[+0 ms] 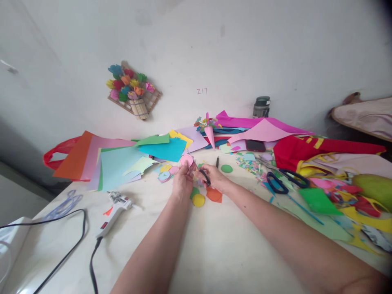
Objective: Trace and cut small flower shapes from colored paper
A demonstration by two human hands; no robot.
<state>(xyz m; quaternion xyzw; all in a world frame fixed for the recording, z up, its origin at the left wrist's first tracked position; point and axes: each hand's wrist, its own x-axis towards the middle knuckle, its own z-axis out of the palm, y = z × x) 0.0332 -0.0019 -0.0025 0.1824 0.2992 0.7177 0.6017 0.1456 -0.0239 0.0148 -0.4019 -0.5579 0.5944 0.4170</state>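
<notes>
1. Two bare hands work close together over the pale table (214, 253). The left hand (183, 179) pinches a round pink paper disc (186, 160) between its thumb and fingers.
2. The right hand (213, 175) is closed around the black handle of a small pair of scissors (205, 178). The blades point to the pink disc, but they look small here, so I cannot tell surely whether they touch it.
3. Just below the hands lie a round yellow paper disc (199, 200) and an orange paper piece (214, 195).
4. To their left is a loose group of pastel paper discs (164, 174); to their right, a round green paper disc (227, 168).
5. Farther left lies a white glue gun (114, 217) with a black cable (92, 263).
</notes>
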